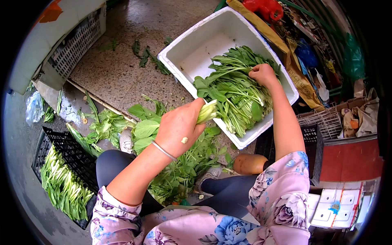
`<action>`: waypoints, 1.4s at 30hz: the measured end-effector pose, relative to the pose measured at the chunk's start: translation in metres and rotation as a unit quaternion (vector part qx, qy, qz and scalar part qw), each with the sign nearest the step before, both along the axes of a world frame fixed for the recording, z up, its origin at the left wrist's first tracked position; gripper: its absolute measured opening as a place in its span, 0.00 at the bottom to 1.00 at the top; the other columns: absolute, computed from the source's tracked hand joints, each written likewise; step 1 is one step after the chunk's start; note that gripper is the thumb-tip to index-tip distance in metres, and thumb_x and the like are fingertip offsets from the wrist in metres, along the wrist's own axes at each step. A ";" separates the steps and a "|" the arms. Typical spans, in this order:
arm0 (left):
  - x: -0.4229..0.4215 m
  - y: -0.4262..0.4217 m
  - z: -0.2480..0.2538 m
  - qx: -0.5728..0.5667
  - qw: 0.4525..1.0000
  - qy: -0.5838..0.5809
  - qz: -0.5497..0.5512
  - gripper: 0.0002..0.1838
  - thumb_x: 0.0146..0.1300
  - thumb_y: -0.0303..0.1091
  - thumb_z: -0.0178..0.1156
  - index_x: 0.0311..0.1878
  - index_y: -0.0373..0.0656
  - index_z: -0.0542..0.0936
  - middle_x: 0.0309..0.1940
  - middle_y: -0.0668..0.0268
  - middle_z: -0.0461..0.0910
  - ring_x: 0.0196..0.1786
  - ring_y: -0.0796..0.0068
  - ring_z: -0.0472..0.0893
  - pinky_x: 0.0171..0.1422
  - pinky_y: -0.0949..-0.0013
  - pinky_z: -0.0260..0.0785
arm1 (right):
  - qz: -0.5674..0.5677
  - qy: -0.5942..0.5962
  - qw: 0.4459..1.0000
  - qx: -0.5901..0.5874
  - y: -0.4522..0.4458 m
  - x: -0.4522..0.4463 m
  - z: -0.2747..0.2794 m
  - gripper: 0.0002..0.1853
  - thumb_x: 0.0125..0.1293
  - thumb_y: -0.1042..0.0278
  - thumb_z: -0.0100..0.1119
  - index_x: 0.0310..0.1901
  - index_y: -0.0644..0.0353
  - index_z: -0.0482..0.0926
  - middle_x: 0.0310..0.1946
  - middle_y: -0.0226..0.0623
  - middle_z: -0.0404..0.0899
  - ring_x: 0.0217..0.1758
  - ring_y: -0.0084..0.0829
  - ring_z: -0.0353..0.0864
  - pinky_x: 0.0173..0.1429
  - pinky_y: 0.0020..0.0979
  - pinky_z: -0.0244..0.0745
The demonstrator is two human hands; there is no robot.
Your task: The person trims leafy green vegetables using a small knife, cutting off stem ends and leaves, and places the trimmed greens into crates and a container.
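My left hand (179, 127), with a bangle on its wrist, is closed around a bunch of leafy greens (207, 112). The pale cut stems poke out to the right, and broad leaves show on its other side. Inside the white foam box (185, 79) lies a heap of leafy greens (234, 92), filling the right part. Over that heap, my right hand (264, 76) has its fingers pinched on the greens at the top; the exact stem or leaf is partly hidden by the fingers.
Loose leaves and trimmings (179, 175) cover the floor between my legs. A black crate (67, 149) at the left has more greens (65, 183) lined up against it. Right of my knee are a brown rounded object (250, 164) and another black crate (313, 143). Sacks (300, 73) lean beside the foam box.
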State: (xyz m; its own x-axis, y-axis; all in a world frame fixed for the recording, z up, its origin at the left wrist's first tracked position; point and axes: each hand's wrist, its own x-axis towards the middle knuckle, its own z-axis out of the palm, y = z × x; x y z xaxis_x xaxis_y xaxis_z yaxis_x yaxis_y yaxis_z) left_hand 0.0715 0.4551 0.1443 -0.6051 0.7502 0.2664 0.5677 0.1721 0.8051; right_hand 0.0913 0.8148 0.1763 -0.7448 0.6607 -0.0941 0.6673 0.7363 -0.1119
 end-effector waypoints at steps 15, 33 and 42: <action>0.002 0.012 -0.003 0.012 1.000 0.019 0.010 0.13 0.49 0.29 0.58 0.38 0.39 0.69 0.28 0.53 0.74 0.36 0.49 0.74 0.39 0.55 0.66 | 0.072 0.163 0.974 -0.138 -0.049 0.033 0.035 0.12 0.49 0.70 0.67 0.35 0.65 0.82 0.26 0.34 0.80 0.28 0.20 0.74 0.34 0.23 0.68; 0.014 0.026 -0.006 0.161 0.840 -0.498 -0.140 0.14 0.58 0.33 0.61 0.43 0.38 0.71 0.32 0.67 0.76 0.36 0.79 0.77 0.35 0.75 0.70 | 0.040 0.353 0.706 -0.613 -0.198 0.116 0.000 0.26 0.69 0.54 0.45 0.60 0.66 0.65 0.26 0.23 0.66 0.26 0.15 0.58 0.28 0.15 0.53; 0.012 0.024 -0.005 0.162 0.805 -0.553 -0.144 0.12 0.59 0.31 0.60 0.43 0.38 0.71 0.35 0.66 0.76 0.38 0.77 0.77 0.36 0.74 0.71 | 0.018 0.340 0.671 -0.659 -0.190 0.115 -0.009 0.19 0.68 0.65 0.48 0.58 0.61 0.69 0.22 0.20 0.63 0.22 0.14 0.56 0.25 0.16 0.51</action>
State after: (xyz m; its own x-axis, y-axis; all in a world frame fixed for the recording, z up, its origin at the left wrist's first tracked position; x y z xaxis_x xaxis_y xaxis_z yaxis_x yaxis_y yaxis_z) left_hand 0.0838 0.4787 0.1396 -0.4207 0.9011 -0.1052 -0.5475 -0.1597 0.8215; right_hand 0.2059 0.6247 0.1673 -0.9243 0.3188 -0.2098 0.1171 -0.2865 -0.9509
